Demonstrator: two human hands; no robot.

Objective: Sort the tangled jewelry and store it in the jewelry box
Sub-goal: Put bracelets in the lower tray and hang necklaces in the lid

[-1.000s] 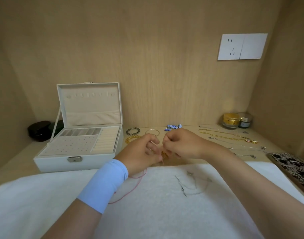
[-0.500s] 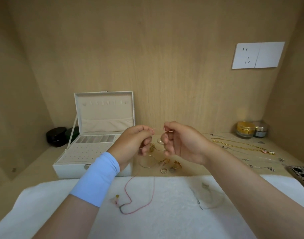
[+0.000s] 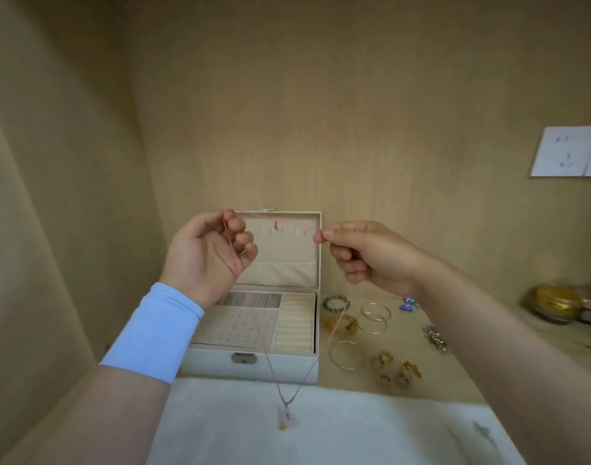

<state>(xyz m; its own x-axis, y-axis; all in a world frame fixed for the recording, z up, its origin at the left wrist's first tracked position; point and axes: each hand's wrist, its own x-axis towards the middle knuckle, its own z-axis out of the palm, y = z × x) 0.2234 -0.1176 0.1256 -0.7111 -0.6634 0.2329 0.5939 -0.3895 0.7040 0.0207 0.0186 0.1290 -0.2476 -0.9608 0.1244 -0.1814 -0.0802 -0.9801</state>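
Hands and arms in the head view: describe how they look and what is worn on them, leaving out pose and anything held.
Both are a person's bare hands, ungloved. The left hand has a light blue stretch cuff round the wrist and the arm just below it, plain, with no marking visible. The right hand and right forearm are uncovered: no sleeve, band or watch shows.

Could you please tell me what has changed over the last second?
Both hands rose and drew apart: the left hand and right hand now hold the red cord stretched between them, lifted off the white towel, its pendant hanging below. The jewelry box stays open; the rings lie untouched.
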